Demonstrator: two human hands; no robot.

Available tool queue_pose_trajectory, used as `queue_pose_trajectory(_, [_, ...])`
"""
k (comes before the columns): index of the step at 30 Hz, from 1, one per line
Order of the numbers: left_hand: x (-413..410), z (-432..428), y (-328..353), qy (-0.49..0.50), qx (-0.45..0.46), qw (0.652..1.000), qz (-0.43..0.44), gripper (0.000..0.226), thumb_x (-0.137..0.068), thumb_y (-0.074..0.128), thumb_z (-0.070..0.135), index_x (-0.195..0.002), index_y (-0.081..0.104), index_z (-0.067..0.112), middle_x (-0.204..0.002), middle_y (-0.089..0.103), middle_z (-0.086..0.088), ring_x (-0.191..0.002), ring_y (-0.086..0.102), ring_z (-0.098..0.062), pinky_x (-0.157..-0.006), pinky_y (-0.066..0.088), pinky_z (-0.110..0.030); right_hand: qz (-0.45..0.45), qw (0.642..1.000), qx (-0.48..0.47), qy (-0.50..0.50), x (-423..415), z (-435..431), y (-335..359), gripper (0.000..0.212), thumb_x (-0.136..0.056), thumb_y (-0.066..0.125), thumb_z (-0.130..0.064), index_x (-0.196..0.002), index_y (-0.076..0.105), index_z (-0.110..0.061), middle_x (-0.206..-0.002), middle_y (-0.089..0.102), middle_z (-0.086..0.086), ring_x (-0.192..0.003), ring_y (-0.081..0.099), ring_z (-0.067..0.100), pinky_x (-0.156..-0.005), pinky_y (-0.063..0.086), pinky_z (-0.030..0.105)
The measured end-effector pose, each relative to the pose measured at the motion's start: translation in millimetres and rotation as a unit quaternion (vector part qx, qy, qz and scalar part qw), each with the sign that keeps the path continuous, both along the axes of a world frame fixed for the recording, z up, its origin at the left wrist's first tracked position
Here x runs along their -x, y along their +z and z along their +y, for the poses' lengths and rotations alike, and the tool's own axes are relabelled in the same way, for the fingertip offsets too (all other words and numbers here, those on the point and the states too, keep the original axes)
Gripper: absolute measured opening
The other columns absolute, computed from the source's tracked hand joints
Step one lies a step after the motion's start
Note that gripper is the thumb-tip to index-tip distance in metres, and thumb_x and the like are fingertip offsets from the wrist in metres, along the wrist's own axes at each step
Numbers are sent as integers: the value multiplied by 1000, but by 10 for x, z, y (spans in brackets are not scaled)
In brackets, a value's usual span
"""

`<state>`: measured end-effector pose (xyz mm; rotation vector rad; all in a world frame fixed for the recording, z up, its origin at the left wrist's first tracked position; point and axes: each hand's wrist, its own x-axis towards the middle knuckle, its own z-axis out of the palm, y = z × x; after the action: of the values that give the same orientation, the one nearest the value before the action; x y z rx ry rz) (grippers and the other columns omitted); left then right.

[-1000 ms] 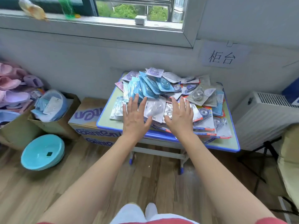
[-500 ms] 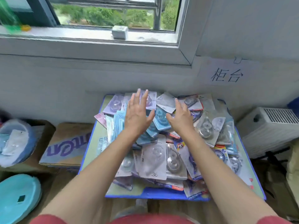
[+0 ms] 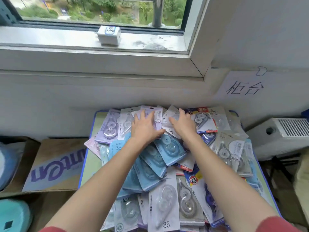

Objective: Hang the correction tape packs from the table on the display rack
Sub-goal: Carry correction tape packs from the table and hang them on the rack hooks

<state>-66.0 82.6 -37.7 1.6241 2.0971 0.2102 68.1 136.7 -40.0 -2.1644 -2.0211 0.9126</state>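
Left hand and right hand rest flat, fingers spread apart, on correction tape packs; purple pack just left of fingers.

You're wearing red, and it's just peeking in at the bottom: your left sleeve and right sleeve are ending short with a soft, fuzzy hem, leaving you bare-armed right down to your left hand and right hand.
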Motion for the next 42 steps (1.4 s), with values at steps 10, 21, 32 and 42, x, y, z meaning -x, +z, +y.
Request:
queue_pose_trajectory(10, [195,-52,2,31,-41,999,-5,74,-80,62,44,-144,30,25,-158,8,-7,-134,25,-34,-107,29,-42,-53,992,111,-15,280,292,-143,87,-82,47,-72,-144,34,-12,-150,29,17,-133,35,38,-105,36,48])
queue_pose_trajectory(21, [222,-95,161,42,-88,995,-14,73,-81,63,45,-144,32,27,-158,10,-4,-139,18,-29,-107,27,-41,61,995,40,-61,270,90,-16,77,-77,60,-52,-141,37,-16,-143,35,16,-121,46,38,-99,42,47])
queue_pose_trajectory(32, [-147,-507,309,10,-134,991,-10,72,-83,61,46,-146,30,27,-157,12,-5,-139,19,-28,-108,28,-41,27,996,-81,-25,-185,-554,364,84,-83,62,-52,-150,19,-24,-150,20,12,-132,26,39,-103,33,45])
queue_pose_trajectory(42, [-1023,-1370,310,-67,-162,984,-3,77,-81,63,49,-147,30,24,-157,14,-11,-139,21,-33,-113,17,-39,-1,988,-142,-58,-1229,-1794,337,83,-83,61,-52,-148,23,-18,-143,26,15,-131,27,36,-113,21,47])
